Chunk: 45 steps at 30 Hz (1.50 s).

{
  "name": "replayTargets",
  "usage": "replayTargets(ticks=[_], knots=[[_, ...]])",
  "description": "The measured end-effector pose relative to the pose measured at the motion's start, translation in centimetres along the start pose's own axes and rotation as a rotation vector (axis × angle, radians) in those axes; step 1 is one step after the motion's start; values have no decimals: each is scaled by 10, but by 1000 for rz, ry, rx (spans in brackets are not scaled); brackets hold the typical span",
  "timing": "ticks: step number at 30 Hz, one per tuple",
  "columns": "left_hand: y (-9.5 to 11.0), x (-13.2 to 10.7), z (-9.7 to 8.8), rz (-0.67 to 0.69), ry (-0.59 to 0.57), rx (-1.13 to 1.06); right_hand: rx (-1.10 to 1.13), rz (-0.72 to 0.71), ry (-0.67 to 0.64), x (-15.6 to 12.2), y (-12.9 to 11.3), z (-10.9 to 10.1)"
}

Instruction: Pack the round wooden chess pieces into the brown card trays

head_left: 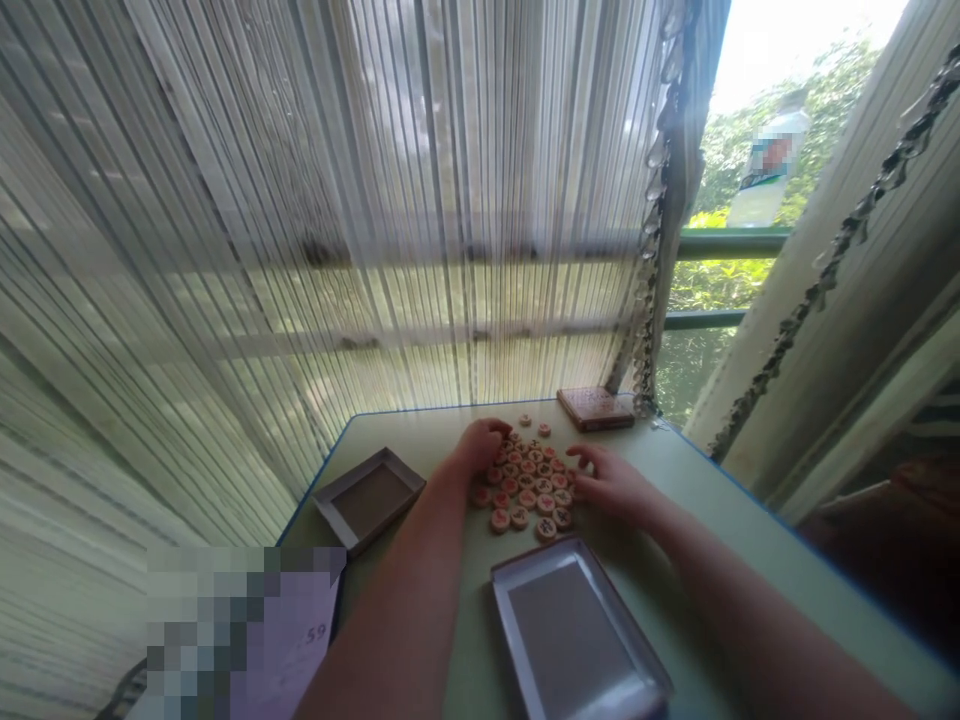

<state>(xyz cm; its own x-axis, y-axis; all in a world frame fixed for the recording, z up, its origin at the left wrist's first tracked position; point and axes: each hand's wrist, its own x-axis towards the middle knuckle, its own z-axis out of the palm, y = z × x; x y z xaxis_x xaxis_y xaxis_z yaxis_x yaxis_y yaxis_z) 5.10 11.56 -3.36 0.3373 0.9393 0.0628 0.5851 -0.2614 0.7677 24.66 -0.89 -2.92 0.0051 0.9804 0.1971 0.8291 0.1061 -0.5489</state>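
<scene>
Several round wooden game pieces (529, 484) with red and dark marks lie in a loose cluster on the pale green table (697, 500). My left hand (480, 447) rests at the cluster's upper left edge, fingers curled down over some pieces. My right hand (611, 480) lies at the cluster's right side, fingers stretched toward the pieces and touching them. Nothing is lifted off the table.
A shallow grey box tray (576, 630) sits near me, another (369, 498) at the left. A folded wooden board (596, 407) lies at the far edge by the curtain (375, 220). A purple paper (289, 640) sits at lower left. A bottle (769, 165) stands outside.
</scene>
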Motion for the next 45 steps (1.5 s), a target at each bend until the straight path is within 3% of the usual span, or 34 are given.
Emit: replayTargets(ticks=[3,9,16,20,25,39,45], knots=[[-2,2,0,-16,18,-50,-1,-32,-40,-2,-4,0],[-4,3,0,14,102,-54,9,-65,10,0,-4,4],[-8,6,3,24,150,-86,-90,48,12,2,-2,0],[-10,6,3,33,160,-89,-68,66,-7,4,-1,1],[-12,7,4,35,154,-100,14,77,65,5,3,4],[-9,7,4,61,196,-53,-115,100,46,5,0,-1],[-8,4,5,79,210,-15,-75,186,33,6,6,-7]])
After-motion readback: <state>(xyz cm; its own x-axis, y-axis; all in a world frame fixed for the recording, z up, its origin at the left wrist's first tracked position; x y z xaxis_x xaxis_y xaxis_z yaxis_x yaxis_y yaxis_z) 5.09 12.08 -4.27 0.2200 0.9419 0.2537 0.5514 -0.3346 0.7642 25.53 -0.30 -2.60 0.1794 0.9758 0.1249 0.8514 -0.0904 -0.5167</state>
